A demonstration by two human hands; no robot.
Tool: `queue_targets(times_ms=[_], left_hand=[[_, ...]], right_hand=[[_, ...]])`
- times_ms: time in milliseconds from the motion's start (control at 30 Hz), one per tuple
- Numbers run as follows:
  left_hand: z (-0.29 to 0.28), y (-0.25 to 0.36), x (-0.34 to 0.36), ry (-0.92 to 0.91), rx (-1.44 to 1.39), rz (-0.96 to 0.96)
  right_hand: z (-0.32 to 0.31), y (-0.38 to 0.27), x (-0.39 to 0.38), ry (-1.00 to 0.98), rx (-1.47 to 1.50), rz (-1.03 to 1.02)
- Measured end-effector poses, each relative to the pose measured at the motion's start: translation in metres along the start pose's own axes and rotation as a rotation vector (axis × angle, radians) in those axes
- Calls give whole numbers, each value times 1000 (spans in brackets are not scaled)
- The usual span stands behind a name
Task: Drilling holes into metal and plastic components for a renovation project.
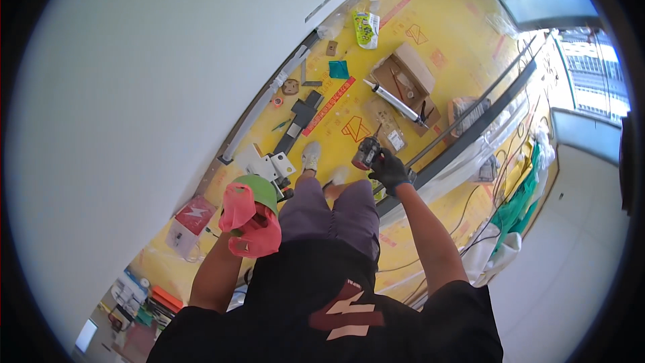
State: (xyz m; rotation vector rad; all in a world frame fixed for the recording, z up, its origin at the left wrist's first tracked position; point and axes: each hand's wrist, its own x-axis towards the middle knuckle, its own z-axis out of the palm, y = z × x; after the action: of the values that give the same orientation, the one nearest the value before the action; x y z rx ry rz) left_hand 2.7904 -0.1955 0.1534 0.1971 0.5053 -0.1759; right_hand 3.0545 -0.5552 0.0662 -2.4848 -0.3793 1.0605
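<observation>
My left forearm (218, 275) reaches up to a bundle of pink plastic bag (242, 205) with a round green item (262, 186); the bundle hides my left hand and its fingers, which appear to hold it. My right hand (390, 175), in a dark glove, grips a black and red power drill (366, 152) with a thin bit, held out at thigh height right of my legs. Below lie a flattened cardboard piece (383, 117) and an open cardboard box (410, 70) with a silver caulking gun (393, 99) across it.
Yellow protective sheeting (390, 7) covers the floor, with metal plates (279, 167), a dark bar (299, 121) and small scraps. A white wall (114, 94) borders my left. Long dark rails (494, 104), loose cables and green plastic (521, 202) lie right. Tools and boxes (134, 296) sit behind me.
</observation>
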Motion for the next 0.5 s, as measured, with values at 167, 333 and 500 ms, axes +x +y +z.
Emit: queue_targets(times_ms=[167,333,500], left_hand=[[-19,-37,39,139,-73,88],[-60,-100,100,284,-198,200],[-107,-172,161,404,-335,297]], right_hand=[[14,12,122,-61,-9,-131],[59,20,264,-147,-72,-66],[116,64,381,-178,-160,-41]])
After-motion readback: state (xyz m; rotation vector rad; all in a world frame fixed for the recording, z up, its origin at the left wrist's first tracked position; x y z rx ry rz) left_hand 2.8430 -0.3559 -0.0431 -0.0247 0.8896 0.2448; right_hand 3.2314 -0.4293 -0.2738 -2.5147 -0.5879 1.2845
